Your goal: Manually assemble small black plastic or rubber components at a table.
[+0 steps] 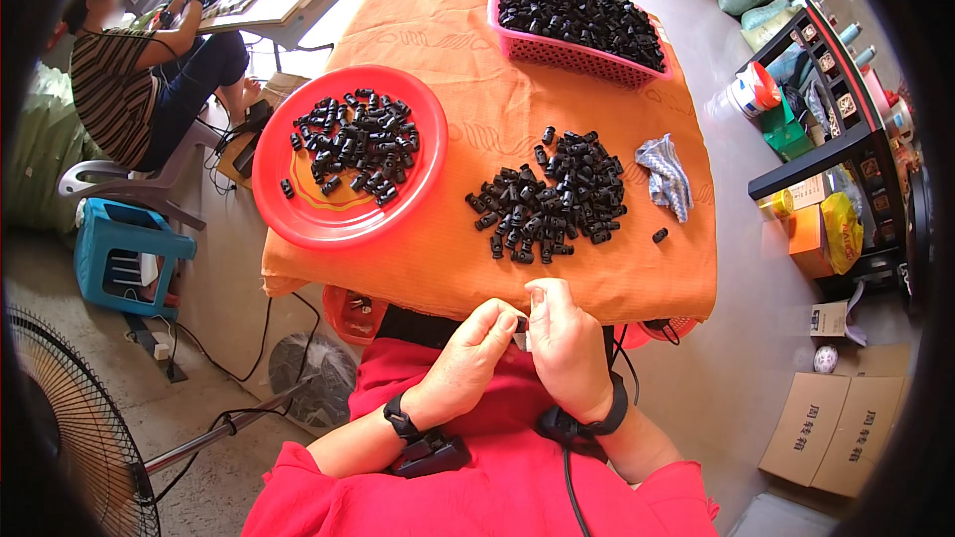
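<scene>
My left hand (472, 358) and my right hand (569, 348) meet just off the table's near edge, above my lap. Between their fingertips is a small black plastic piece (521, 323), which looks like one of the cord locks. A pale bit shows under it, too small to make out. My left thumb and forefinger pinch the piece; my right fingers are closed at its other side, partly hiding it. Beyond my hands lies a loose pile of black cord locks (557, 201). More cord locks lie in a red round tray (430, 154) on the left.
A pink basket (582, 68) heaped with black pieces stands at the table's far side. A checked cloth (665, 177) and a lone cord lock (661, 236) lie at right. A fan (75, 428) is at lower left. Another person (124, 70) sits at a far-left table.
</scene>
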A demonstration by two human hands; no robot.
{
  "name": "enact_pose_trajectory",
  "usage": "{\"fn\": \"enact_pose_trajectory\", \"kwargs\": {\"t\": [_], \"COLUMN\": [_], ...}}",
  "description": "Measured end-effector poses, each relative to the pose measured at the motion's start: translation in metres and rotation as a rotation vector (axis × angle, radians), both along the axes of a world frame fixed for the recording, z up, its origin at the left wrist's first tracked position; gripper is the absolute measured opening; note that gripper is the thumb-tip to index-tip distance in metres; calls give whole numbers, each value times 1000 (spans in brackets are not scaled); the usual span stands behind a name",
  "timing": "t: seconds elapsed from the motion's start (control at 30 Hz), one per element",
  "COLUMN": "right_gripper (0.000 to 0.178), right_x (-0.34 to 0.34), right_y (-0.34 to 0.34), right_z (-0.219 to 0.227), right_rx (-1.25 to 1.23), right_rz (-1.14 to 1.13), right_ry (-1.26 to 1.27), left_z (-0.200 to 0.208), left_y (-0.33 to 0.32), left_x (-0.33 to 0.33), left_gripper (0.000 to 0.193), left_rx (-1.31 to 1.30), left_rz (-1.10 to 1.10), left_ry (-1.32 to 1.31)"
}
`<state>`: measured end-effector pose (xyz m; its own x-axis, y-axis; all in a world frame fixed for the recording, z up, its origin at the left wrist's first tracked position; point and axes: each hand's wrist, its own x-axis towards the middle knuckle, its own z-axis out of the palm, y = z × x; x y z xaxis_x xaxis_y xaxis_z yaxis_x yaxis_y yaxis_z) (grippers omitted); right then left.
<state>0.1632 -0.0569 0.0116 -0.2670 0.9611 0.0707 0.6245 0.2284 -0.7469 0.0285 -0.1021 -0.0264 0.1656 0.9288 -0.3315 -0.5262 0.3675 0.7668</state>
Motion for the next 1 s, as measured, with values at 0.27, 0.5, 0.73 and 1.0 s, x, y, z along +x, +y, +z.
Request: {"fn": "enact_pose_trajectory", "kwargs": {"t": [0.27, 0.5, 0.73, 1.0], "right_gripper": [21, 17, 10, 9], "right_x": [3, 7, 8, 7], "right_y": [2, 2, 0, -1], "right_z": [-5, 0, 3, 4], "right_rx": [-232, -81, -24, 22], "right_rz": [-25, 53, 62, 42], "right_ry": [214, 105, 73, 27], "left_z": [-2, -2, -1, 0], "left_y": [-2, -2, -2, -1], "left_x": [1, 1, 2, 2], "left_gripper": [19, 20, 19, 19], "left_rx": [-21, -81, -76, -81], "left_rz": [3, -30, -31, -40], "left_ry": [-72, -225, -259, -216]}}
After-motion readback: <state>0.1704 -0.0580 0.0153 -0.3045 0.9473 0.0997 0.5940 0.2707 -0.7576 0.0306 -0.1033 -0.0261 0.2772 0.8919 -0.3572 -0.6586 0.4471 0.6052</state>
